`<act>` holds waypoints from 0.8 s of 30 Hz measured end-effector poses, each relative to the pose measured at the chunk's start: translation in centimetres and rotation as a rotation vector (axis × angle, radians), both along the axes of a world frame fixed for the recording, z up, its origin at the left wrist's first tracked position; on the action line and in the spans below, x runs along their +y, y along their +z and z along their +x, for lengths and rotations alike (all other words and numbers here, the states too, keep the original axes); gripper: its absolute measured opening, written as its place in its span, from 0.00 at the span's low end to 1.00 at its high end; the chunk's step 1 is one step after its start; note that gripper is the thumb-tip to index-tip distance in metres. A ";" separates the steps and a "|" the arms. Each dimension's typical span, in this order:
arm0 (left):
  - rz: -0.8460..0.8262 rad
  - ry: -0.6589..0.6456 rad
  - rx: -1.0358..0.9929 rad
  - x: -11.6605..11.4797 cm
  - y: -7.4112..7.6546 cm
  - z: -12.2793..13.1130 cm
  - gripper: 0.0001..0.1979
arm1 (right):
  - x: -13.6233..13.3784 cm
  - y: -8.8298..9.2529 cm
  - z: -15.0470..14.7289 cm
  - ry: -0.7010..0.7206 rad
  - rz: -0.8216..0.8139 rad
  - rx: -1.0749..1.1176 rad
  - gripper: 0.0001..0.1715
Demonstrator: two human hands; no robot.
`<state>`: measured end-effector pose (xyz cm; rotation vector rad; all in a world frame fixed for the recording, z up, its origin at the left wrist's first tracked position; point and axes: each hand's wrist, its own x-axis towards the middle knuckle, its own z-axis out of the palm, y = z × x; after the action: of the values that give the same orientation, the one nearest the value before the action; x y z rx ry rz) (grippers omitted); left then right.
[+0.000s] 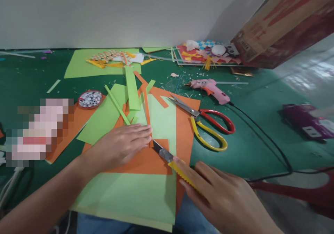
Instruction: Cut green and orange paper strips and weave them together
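Observation:
My right hand [216, 192] is wrapped round a yellow utility knife [180, 174], its blade out and pointing up and left. The blade tip touches or lies just over the orange paper [141, 161], at the lower end of a narrow orange paper strip [148, 114]. Flat on the paper, beside that strip, lies my left hand [127, 140] with fingers stretched out and its fingertips at the strip's edge. Beneath are light green sheets [130, 192] and more orange paper. Green paper strips [132, 91] lie just beyond my left hand.
Scissors [208, 122] with red and yellow handles lie to the right. Behind them is a pink glue gun [210, 89] with a black cord. A round dish [90, 99] sits at left, near a blurred-out object [41, 133]. Paper crafts [208, 53] and a leaning bag [284, 25] stand behind.

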<state>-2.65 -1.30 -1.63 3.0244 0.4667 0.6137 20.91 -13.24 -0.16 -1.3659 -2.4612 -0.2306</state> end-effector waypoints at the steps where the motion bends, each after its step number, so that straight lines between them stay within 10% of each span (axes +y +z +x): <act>1: 0.000 -0.002 -0.007 0.0 0.0 0.0 0.13 | 0.0 0.0 0.0 0.000 -0.001 0.005 0.22; 24: -0.047 0.025 0.002 -0.1 0.2 0.0 0.12 | 1.3 -0.2 -0.1 -0.030 -0.044 0.021 0.23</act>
<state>-2.60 -1.42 -1.45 2.9802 0.5125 0.5923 20.84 -11.97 -0.34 -1.4170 -2.4441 -0.1686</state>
